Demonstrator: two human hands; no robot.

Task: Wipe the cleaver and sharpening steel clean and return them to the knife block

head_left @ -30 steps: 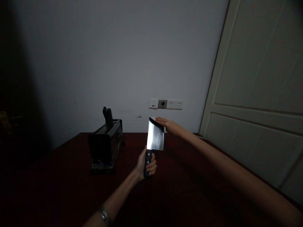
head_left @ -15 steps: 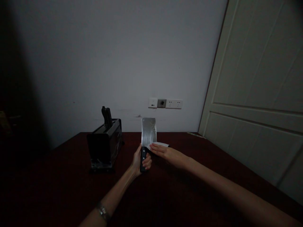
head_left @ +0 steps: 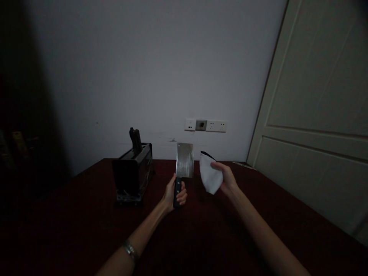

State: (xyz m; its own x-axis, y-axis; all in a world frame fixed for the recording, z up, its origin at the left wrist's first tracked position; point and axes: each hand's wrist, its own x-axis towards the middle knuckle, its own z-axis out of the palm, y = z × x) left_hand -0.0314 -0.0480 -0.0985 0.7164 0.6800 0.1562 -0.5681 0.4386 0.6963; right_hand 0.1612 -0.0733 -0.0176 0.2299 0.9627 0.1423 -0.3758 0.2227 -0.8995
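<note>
- We see the left hand (head_left: pixel 169 194) closed around the handle (head_left: pixel 177 187) of the cleaver (head_left: pixel 184 161).
- The cleaver points up and away from that fist, its long axis near upright; the blade (head_left: pixel 185 168) juts rightward past the handle's line, toward the right hand (head_left: pixel 227 178).
- The right hand is partly closed, gripping the cloth (head_left: pixel 209 174) at its near side; we cannot tell how its hidden fingers lie.
- The cloth lies tilted, left of the right hand, near the blade's right side but apart from it; between blade and right hand we find only cloth and gap.
- Left of the left hand, we note the rack (head_left: pixel 129 178) on the table (head_left: pixel 201 237).
</note>
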